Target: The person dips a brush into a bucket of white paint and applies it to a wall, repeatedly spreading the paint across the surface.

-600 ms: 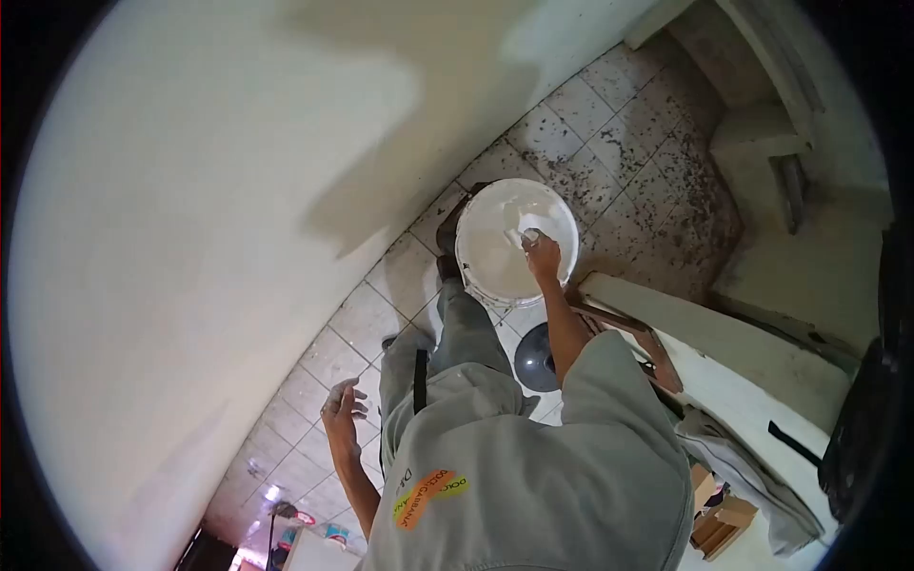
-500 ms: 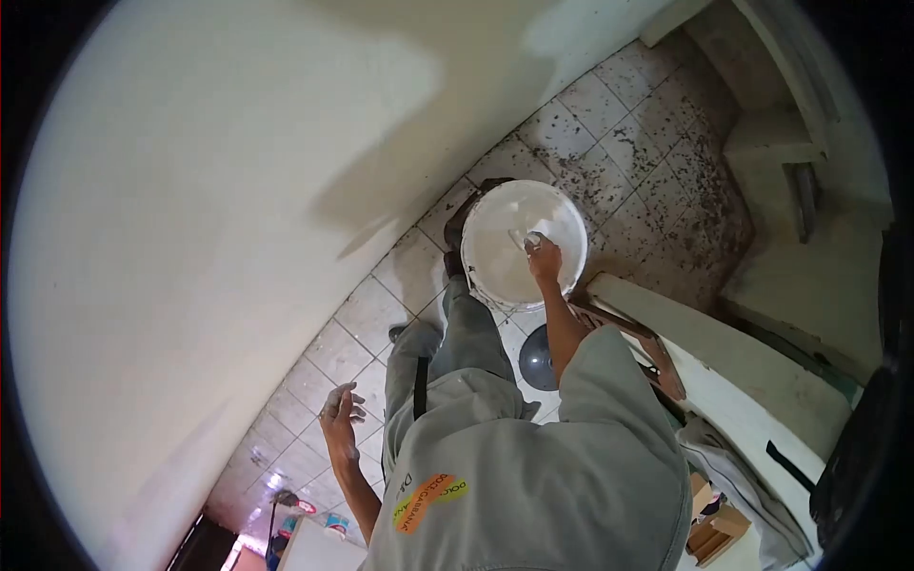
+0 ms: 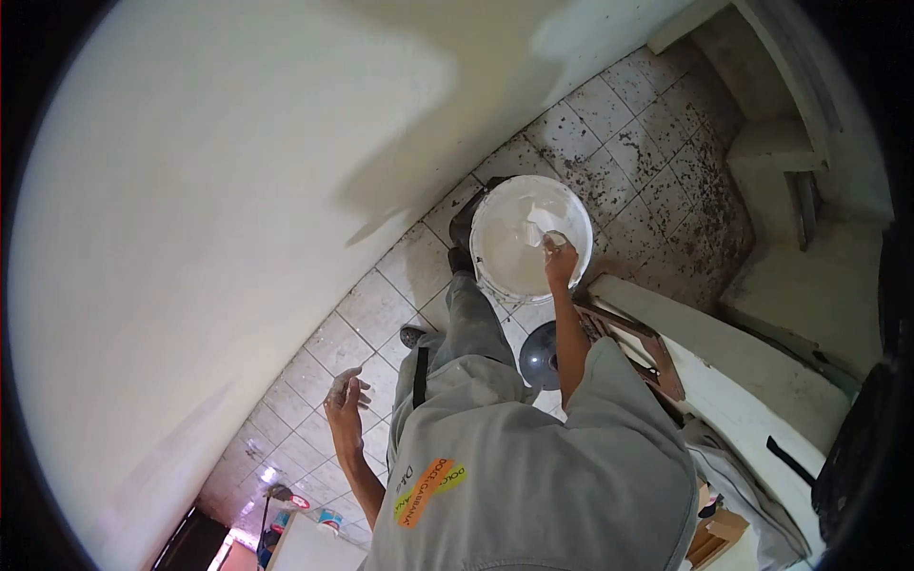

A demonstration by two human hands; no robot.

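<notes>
A white bucket (image 3: 495,249) of white paste stands on the tiled floor by the wall. My right hand (image 3: 561,262) reaches into it, shut on a putty knife (image 3: 543,231) whose blade is coated in white paste. My left hand (image 3: 345,402) hangs free at my side with fingers spread, smeared white, holding nothing. My grey trouser leg (image 3: 471,324) and dark shoe (image 3: 465,228) sit just left of the bucket.
A large pale plastered wall (image 3: 209,209) fills the left. Speckled floor tiles (image 3: 628,143) spread beyond the bucket. A dark round lid (image 3: 539,354) lies on the floor below the bucket. A white plank and wooden frame (image 3: 666,333) stand to the right, with cloth (image 3: 752,476) draped over.
My right hand has shifted slightly to the right inside the bucket with the putty knife. The view has drifted a little; my left hand stays open at my side.
</notes>
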